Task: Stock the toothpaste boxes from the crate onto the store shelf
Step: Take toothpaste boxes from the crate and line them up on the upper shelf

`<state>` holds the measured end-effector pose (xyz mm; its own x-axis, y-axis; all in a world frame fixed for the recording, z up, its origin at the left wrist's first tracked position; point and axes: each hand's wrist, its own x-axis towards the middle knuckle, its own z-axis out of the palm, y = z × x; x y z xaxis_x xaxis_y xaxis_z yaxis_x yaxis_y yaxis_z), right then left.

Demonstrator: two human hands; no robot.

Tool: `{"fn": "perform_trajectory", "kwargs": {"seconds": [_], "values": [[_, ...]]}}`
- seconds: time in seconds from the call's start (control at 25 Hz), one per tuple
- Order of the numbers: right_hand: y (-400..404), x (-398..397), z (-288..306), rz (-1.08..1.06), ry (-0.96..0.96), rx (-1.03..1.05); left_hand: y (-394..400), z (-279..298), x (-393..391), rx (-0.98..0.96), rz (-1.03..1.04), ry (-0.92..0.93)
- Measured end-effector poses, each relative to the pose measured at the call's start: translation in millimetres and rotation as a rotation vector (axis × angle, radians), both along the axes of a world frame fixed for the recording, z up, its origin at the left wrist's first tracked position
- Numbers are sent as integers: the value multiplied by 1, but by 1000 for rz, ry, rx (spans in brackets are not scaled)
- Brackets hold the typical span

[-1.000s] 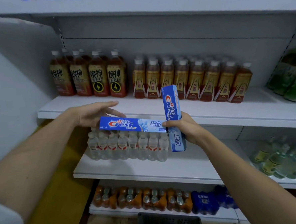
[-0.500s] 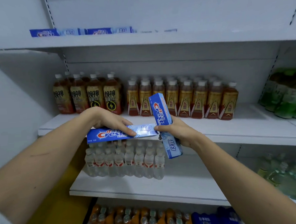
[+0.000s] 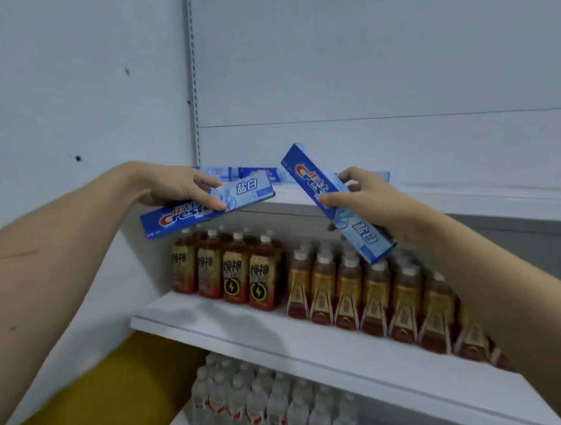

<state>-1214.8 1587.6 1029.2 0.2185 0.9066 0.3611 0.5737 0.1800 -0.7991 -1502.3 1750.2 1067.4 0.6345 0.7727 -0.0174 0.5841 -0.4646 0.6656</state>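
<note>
My left hand (image 3: 179, 189) grips a blue toothpaste box (image 3: 251, 194) that lies nearly level, its right end at the front edge of the top shelf (image 3: 469, 200). My right hand (image 3: 367, 200) pinches a second blue toothpaste box (image 3: 306, 178), tilted steeply with its upper end over the shelf. Several more toothpaste boxes (image 3: 257, 174) lie in a row on that shelf behind the two held ones. The crate is out of view.
Brown drink bottles (image 3: 230, 274) and red-labelled tea bottles (image 3: 376, 292) fill the shelf below. A pack of water bottles (image 3: 268, 407) stands on the shelf under that. A white wall (image 3: 69, 110) closes the left side; the top shelf runs bare to the right.
Both hands have risen with their boxes from the drinks-shelf level up to the top shelf. The view has tilted upward, and the crate has dropped out of sight.
</note>
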Motion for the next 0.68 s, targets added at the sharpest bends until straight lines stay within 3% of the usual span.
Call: {"fn": "perform_trajectory", "kwargs": {"seconds": [0.28, 0.68], "values": [[50, -19, 79, -133, -299, 45, 42, 51, -23, 213, 87, -230], [185, -21, 95, -325, -620, -92, 191, 60, -23, 430, 54, -21]]}}
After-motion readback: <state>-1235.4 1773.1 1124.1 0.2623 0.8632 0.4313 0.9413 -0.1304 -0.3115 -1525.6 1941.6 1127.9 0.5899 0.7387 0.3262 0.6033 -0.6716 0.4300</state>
